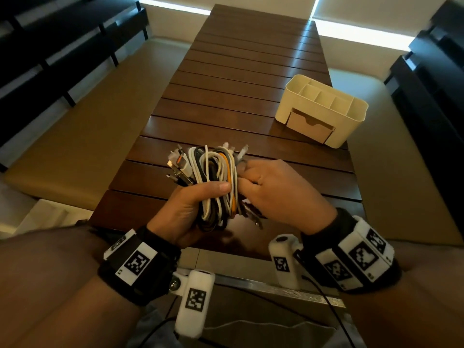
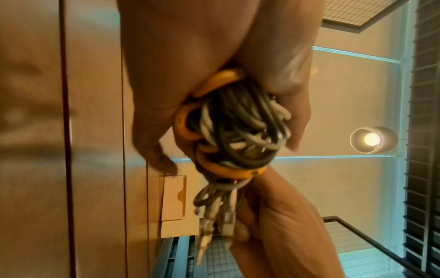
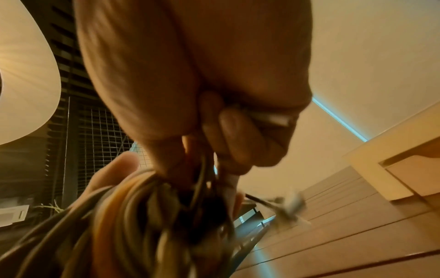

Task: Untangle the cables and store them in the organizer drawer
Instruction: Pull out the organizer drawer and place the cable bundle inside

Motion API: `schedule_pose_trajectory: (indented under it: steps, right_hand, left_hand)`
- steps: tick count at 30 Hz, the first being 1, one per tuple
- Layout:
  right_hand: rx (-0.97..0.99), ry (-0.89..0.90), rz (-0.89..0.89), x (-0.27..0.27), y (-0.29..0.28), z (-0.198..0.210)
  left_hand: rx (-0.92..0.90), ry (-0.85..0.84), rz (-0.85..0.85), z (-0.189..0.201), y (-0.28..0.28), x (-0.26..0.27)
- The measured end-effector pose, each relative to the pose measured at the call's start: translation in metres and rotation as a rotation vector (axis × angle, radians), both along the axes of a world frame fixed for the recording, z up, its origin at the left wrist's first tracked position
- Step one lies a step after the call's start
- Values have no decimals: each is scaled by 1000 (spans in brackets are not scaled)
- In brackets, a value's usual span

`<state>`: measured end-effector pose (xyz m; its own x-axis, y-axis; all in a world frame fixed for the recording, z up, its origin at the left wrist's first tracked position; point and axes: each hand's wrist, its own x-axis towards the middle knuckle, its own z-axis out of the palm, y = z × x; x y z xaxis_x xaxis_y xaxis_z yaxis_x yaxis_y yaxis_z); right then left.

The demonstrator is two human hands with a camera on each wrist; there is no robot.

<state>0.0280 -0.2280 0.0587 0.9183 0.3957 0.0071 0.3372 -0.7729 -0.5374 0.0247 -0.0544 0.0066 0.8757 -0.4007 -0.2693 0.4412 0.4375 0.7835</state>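
A tangled bundle of cables [image 1: 213, 182], white, grey, black and orange, is held above the near end of the wooden table [image 1: 226, 101]. My left hand [image 1: 193, 204] grips the bundle [image 2: 238, 135] from below, thumb laid across the front. My right hand [image 1: 271, 187] pinches strands on the bundle's right side [image 3: 152, 216], fingers curled. Plug ends stick out at the top left of the bundle. The cream organizer [image 1: 324, 109] stands on the table's right edge, its drawer [image 1: 308, 126] pulled out a little.
Tan cushioned benches [image 1: 82, 126] run along both sides of the table. Dark slatted furniture [image 1: 437, 91] lines the far left and right. The organizer's top compartments look empty.
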Motion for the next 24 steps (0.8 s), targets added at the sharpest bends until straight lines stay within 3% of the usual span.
schedule_pose_trajectory:
  steps: [7, 11, 15, 19, 24]
  right_hand:
    - [-310, 110, 55, 9, -5, -15]
    - [-391, 126, -73, 10, -5, -28]
    - [-310, 95, -288, 7, -4, -31]
    - [-140, 22, -266, 3, 4, -40]
    - [104, 351, -119, 7, -11, -29]
  left_hand:
    - [90, -73, -22, -6, -13, -6]
    - [158, -83, 36, -14, -24, -14]
    - [180, -71, 107, -17, -27, -9]
    - [143, -54, 144, -16, -19, 3]
    - [212, 23, 269, -14, -4, 18]
